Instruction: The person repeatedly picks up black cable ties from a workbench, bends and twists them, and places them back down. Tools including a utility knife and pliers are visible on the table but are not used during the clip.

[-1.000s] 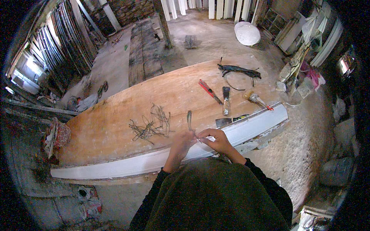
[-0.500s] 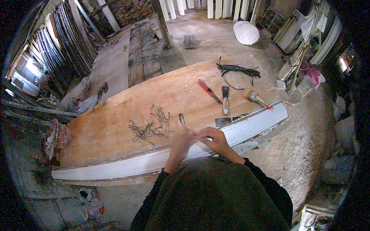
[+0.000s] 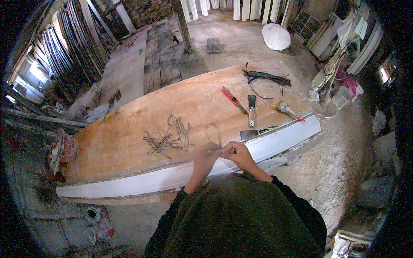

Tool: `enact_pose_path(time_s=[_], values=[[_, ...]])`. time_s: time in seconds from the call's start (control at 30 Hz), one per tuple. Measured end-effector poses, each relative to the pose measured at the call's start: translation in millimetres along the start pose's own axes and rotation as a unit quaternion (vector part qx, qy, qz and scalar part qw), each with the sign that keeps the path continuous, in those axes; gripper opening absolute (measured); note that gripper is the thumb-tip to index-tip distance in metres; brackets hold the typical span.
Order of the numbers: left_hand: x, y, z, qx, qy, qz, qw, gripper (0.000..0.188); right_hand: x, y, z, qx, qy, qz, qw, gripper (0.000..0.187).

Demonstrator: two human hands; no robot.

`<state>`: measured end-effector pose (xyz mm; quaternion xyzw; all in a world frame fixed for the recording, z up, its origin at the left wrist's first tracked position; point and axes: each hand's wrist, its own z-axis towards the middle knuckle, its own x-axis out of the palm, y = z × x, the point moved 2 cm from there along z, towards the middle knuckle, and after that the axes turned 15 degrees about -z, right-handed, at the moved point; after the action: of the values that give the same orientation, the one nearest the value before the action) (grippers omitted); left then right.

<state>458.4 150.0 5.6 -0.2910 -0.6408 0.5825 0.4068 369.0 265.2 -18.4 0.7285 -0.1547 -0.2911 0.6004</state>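
Observation:
My left hand [image 3: 204, 156] and my right hand [image 3: 239, 155] meet above the near edge of a wooden board, fingers pinched together. Between them they hold a thin dark strand [image 3: 220, 134], whose loop stands up beyond the fingertips, blurred by motion. Exactly how the fingers grip its ends is too small to tell. Left of my hands lies a loose tangle of similar thin dark strands [image 3: 167, 136]. A thicker bundle of black strands [image 3: 269, 79] rests toward the far right of the board.
The board [image 3: 124, 142] carries a red tool [image 3: 232, 99], an upright-lying putty knife [image 3: 251, 112], another putty knife [image 3: 249, 134] and a paintbrush [image 3: 286, 109]. A long white moulding [image 3: 142, 183] runs along the near edge. A wooden post [image 3: 180, 26] and white basin [image 3: 276, 37] stand beyond.
The strand's loop has opened wider and shifted slightly right above my fingers. Both hands stay together in nearly the same spot; the right fingers have curled in more.

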Motion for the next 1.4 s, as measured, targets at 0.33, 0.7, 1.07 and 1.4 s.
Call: enact_pose_path(time_s=[0.33, 0.7, 1.07, 1.4], values=[[11, -20, -1, 0.235, 0.186, 0.240, 0.923, 0.014, 6, 1, -7, 0.070, 0.055, 0.118, 0.989, 0.010], [16, -4, -26, 0.043, 0.095, -0.007, 0.995, 0.014, -6, -13, -29, 0.063, 0.097, 0.035, 0.993, 0.013], [-8, 41, -48, -0.249, 0.022, -0.153, 0.956, 0.013, 16, -2, -68, 0.005, -0.059, -0.127, 0.990, 0.011], [-27, 58, -68, -0.300, 0.007, -0.289, 0.909, 0.019, 50, -4, -87, -0.108, -0.117, -0.305, 0.939, 0.015]])
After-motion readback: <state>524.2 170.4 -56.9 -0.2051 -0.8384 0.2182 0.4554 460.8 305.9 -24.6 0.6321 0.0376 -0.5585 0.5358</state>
